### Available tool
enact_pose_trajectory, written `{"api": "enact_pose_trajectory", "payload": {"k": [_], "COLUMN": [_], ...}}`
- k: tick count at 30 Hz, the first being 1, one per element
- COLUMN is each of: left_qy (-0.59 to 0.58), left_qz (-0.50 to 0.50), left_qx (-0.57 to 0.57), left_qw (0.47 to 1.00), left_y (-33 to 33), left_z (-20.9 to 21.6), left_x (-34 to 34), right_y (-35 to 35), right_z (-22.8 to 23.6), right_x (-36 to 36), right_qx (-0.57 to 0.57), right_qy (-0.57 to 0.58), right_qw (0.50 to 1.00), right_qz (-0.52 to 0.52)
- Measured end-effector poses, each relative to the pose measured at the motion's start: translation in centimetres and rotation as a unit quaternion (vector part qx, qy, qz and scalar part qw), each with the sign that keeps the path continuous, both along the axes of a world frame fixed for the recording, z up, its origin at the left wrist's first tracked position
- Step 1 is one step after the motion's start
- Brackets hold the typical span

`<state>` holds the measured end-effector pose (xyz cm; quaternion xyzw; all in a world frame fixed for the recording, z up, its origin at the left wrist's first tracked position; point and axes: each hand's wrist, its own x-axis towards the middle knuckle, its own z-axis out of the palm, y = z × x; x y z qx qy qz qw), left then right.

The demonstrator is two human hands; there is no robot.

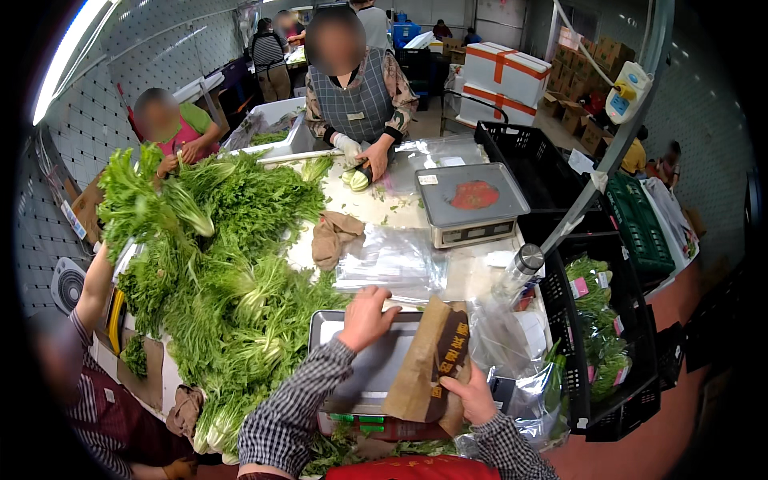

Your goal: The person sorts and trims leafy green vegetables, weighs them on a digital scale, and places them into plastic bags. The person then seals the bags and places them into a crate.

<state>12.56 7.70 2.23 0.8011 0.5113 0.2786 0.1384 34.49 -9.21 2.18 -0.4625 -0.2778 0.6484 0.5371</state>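
Nearest, the right hand (477,398) closes thumb and fingers on the lower right edge of a brown paper wrapper (416,376), which tilts over the right half of a grey tray (382,370), toward 3 o'clock from its middle. The left hand (366,318) is at 12 o'clock by the tray's far rim, fingers bent; the angle hides some tips, so I cannot tell whether they pinch anything. Under the tray is a red scale (400,432) with green-lit displays.

The wrapper looks soft (its right side folds at the grip), so squeezing too hard could crease it, and dragging it over the rim could tear it. Loose leafy greens (240,296), heaped from 9 to 11 o'clock, could spill onto the tray if the checked left sleeve (296,400) snagged them.

As for writing, yellow characters run along the wrapper's dark band. Near 3 o'clock, packed greens (600,340) in a black crate (570,352) carry pink and white labels, their print too small to read. Farther, at 1 o'clock, a second scale (438,210) has a small pale sticker; at 12 o'clock is a co-worker's gloved hand (347,146).
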Motion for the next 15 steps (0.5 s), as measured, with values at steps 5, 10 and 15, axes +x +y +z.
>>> {"api": "enact_pose_trajectory", "payload": {"k": [5, 10, 15], "left_qy": [0.223, 0.273, 0.182], "left_qz": [-0.019, -0.077, -0.035], "left_qx": [-0.052, -0.051, -0.078], "left_qw": [0.973, 0.958, 0.980], "left_y": [7.7, 11.7, 12.9], "left_z": [-3.4, -8.7, -8.2], "left_x": [0.4, 0.1, -0.4], "right_y": [-0.3, -0.7, -0.6], "right_z": [1.1, 1.1, 0.8], "right_x": [1.8, 2.6, 2.8], "right_qx": [-0.032, -0.029, -0.019], "right_qy": [0.018, 0.039, 0.034], "right_qw": [0.999, 0.995, 0.994], "right_qz": [-0.038, -0.087, -0.100]}}
